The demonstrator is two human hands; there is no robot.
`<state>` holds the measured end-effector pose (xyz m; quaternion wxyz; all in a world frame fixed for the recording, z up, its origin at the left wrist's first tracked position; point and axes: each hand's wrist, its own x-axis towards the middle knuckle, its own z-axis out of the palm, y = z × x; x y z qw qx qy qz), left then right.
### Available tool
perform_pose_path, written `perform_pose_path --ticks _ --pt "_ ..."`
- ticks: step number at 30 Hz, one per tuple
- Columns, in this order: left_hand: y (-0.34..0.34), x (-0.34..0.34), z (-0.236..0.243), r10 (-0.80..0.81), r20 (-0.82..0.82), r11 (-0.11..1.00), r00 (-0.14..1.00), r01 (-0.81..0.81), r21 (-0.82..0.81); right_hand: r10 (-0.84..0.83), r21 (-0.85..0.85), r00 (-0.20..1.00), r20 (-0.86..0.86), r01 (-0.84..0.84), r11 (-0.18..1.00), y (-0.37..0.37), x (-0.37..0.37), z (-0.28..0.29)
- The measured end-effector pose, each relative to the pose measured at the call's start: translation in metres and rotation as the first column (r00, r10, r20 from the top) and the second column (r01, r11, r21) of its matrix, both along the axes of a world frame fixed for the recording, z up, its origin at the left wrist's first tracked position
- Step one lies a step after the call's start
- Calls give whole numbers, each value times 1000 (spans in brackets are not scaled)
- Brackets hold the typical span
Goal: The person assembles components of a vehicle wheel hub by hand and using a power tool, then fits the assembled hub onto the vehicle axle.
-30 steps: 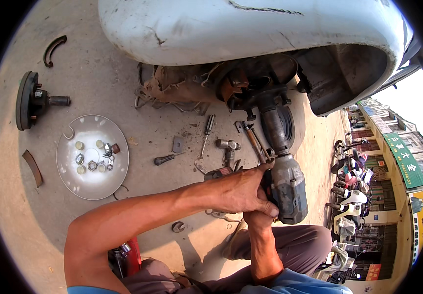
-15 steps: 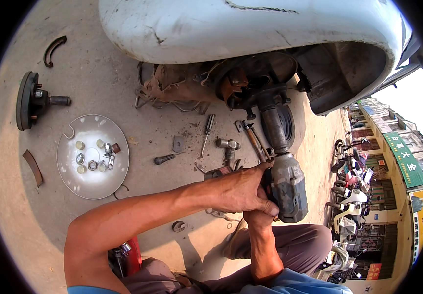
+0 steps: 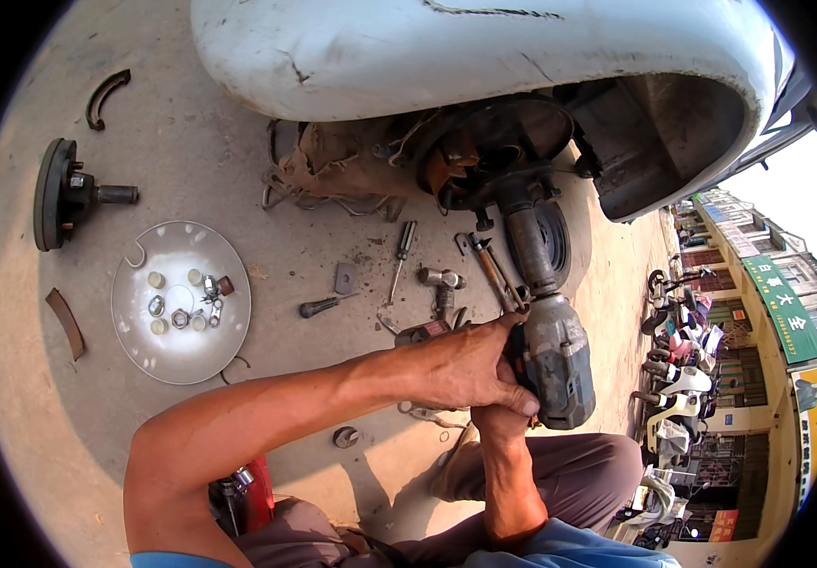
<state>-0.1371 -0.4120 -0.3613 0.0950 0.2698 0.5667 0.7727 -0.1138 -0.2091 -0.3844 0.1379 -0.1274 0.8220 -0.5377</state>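
Observation:
Both my hands are on a grey and black impact wrench [image 3: 560, 364] at the centre right. My left hand [image 3: 475, 364] is closed on the near side of its body, thumb lying over my right hand. Below it, my right hand [image 3: 501, 421] wraps the handle, which is mostly hidden. A long socket [image 3: 532, 246] runs from the wrench up to the wheel hub [image 3: 494, 185] under a white vehicle fender [image 3: 465, 66]. The socket's far end sits against the hub's flange; whether it covers a bolt I cannot tell.
On the ground at left are a metal dish [image 3: 153, 341] with nuts and small parts, a drum-like hub with shaft [image 3: 63, 194] and a curved brake shoe [image 3: 106, 97]. A screwdriver [image 3: 403, 251], a hammer [image 3: 443, 284] and a tyre [image 3: 549, 237] lie nearer. Parked scooters [image 3: 678, 383] stand right.
Hardly anything differs. The view has shifted very slightly, while both hands keep the same hold on the impact wrench.

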Motion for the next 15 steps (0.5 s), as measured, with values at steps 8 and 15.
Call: perform_pose_path --ticks 8,15 --pt "-9 1 11 -50 42 997 998 52 -52 10 71 997 -78 -4 997 -3 -1 4" --pt "-6 2 7 -25 27 1000 999 25 -7 57 88 995 -81 -50 995 0 0 2"
